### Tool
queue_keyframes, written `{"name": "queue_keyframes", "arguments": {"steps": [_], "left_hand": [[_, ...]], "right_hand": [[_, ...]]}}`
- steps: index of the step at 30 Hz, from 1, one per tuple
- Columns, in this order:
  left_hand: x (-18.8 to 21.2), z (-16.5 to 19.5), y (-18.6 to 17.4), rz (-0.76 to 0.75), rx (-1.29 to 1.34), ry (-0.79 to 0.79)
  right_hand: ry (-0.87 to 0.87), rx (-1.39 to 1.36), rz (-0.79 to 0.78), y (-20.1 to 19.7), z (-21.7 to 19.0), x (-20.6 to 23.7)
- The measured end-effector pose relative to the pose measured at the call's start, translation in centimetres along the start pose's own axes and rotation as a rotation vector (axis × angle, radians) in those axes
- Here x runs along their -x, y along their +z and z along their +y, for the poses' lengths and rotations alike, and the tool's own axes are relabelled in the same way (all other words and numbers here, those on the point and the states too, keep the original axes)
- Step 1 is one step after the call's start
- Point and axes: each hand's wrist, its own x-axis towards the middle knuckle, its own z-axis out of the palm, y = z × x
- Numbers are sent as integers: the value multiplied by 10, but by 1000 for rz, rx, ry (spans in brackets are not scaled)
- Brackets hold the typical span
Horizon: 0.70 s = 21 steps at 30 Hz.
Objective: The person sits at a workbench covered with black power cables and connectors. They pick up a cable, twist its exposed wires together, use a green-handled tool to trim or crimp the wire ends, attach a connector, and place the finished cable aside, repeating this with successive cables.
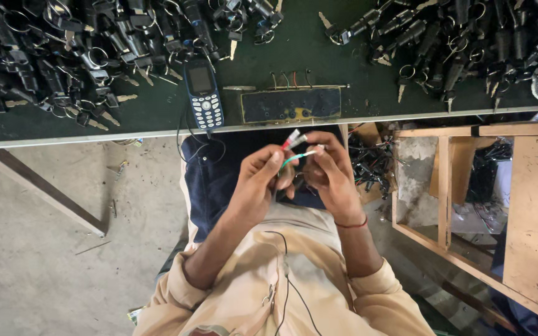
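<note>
The person sits close in, cream sleeves pushed up, a thin black cord (287, 274) trailing down the shirt front. Both hands meet just below the near edge of the table (157, 118). The left hand (258, 186) is closed, thumb and fingers pinched on a green wire (294, 159). The right hand (328, 171), with a red thread at its wrist, is closed as well, its fingertips gripping the wire ends, where red and white sleeved connectors (294, 140) stick up and out between the two hands. The bundle hangs in the air over the person's dark-trousered lap, touching nothing on the table.

To the person's right, below table level, stands an open wooden frame (462, 186), and beside it lies a tangle of dark wired parts (372, 165).

On the table, right at its near edge and straight ahead of the hands, lies a flat dark panel with a yellowed rim (291, 104), short coloured wires rising from its far side. Just left of it rests a blue keypad phone (203, 93), a black cord running off its lower end over the table edge.

Farther back, a heap of black key locks with keys and rings (70, 56) fills the far left corner, and a second such heap (462, 43) spreads across the far right.
</note>
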Motion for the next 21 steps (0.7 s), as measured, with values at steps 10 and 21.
{"name": "queue_keyframes", "arguments": {"steps": [10,21], "left_hand": [[-21,-12,-34,153,-219,-199],[-43,-50,-56,88,-309,-20]], "right_hand": [[263,371,-43,-15,-36,-4],[129,412,42,-46,16,-43]]}}
